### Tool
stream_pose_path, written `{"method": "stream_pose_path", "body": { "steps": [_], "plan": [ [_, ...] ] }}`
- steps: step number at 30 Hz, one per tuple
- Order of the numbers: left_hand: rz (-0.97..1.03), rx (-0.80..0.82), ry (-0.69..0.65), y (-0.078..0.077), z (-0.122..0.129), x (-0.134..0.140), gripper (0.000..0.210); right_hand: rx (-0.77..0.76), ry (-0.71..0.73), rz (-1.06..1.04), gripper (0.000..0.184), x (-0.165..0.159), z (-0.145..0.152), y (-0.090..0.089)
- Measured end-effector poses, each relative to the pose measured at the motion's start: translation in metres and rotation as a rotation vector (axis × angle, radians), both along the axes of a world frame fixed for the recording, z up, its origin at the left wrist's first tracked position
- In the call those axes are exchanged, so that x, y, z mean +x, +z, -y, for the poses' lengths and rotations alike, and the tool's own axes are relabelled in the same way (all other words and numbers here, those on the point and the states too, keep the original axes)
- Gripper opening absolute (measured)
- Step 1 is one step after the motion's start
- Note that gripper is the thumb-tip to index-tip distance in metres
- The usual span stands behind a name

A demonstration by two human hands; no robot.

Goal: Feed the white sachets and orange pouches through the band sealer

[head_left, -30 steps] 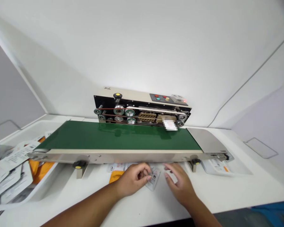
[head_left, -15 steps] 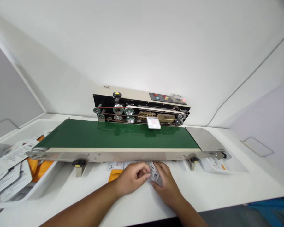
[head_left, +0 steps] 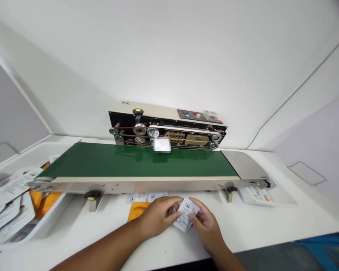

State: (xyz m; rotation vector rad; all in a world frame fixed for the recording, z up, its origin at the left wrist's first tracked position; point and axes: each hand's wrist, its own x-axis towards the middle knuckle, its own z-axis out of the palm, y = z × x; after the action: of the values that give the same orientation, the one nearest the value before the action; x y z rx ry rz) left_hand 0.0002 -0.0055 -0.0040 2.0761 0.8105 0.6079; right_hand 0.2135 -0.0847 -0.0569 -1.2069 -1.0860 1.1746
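A small white printed packet (head_left: pixel 185 213) is gripped between both hands, just in front of the conveyor's front rail. My left hand (head_left: pixel 161 216) pinches its left side, thumb on the printed face. My right hand (head_left: pixel 205 222) holds its right edge, with the thumb pressed on the face and the fingers behind. Another packet (head_left: pixel 162 144), its face blurred out, sits in the band sealer (head_left: pixel 169 126) at the back edge of the green belt (head_left: pixel 130 162). An orange packet (head_left: pixel 137 210) lies beside my left hand, partly covered by it.
At the left, a white bin (head_left: pixel 42 222) holds many white and orange packets. White printed packets (head_left: pixel 141 197) lie partly under the conveyor. A clear tray (head_left: pixel 267 199) with packets stands under the metal end plate (head_left: pixel 244 165). Black knobs (head_left: pixel 92 195) stick out in front of the conveyor.
The packet in my hands has turned, so that its text side now faces up, and my right hand has shifted right. The blurred packet in the sealer has travelled left.
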Motion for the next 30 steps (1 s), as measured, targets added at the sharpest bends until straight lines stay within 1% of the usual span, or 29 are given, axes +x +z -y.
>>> {"method": "stream_pose_path", "body": {
  "steps": [1,2,4,6,9,12,16,20,22,24,25,27,28,30],
  "plan": [
    [0.019,-0.029,0.002,-0.002,-0.001,0.001,0.036,-0.011,-0.023,-0.021,0.055,-0.002,0.001,0.0],
    [0.045,-0.056,0.005,-0.003,-0.001,0.002,0.033,-0.021,-0.042,-0.04,0.056,-0.003,0.001,0.0],
    [0.1,-0.094,0.01,-0.006,-0.002,0.003,0.037,-0.034,-0.062,-0.072,0.059,-0.005,0.0,-0.001],
    [0.136,-0.089,0.022,-0.007,-0.002,0.003,0.04,-0.044,-0.064,-0.095,0.061,-0.005,-0.001,-0.002],
    [0.149,-0.058,0.025,-0.006,-0.001,0.003,0.037,-0.054,-0.072,-0.111,0.063,-0.005,-0.003,-0.004],
    [0.161,-0.07,0.019,-0.005,-0.001,0.002,0.036,-0.054,-0.081,-0.112,0.062,-0.004,-0.003,-0.005],
    [0.169,-0.144,0.013,-0.004,-0.002,0.003,0.036,-0.065,-0.085,-0.119,0.063,-0.006,-0.001,-0.003],
    [0.219,-0.242,0.028,-0.006,-0.001,0.004,0.036,-0.031,-0.173,-0.146,0.07,-0.011,-0.003,-0.001],
    [0.281,-0.314,0.044,-0.009,0.0,0.005,0.036,-0.019,-0.148,-0.119,0.066,-0.015,-0.003,-0.003],
    [0.341,-0.358,0.055,-0.011,0.0,0.005,0.037,-0.024,-0.088,-0.041,0.054,-0.017,-0.002,-0.002],
    [0.364,-0.353,0.054,-0.012,0.001,0.005,0.038,-0.023,-0.075,0.014,0.047,-0.016,0.0,0.0],
    [0.392,-0.305,0.032,-0.014,0.002,0.004,0.044,0.009,-0.114,0.135,0.038,-0.009,0.002,0.011],
    [0.391,-0.271,0.014,-0.014,0.002,0.004,0.047,0.042,-0.155,0.193,0.035,-0.002,0.003,0.02],
    [0.37,-0.209,-0.023,-0.014,0.003,0.002,0.049,0.118,-0.269,0.282,0.032,0.02,-0.002,0.044]
  ]
}}
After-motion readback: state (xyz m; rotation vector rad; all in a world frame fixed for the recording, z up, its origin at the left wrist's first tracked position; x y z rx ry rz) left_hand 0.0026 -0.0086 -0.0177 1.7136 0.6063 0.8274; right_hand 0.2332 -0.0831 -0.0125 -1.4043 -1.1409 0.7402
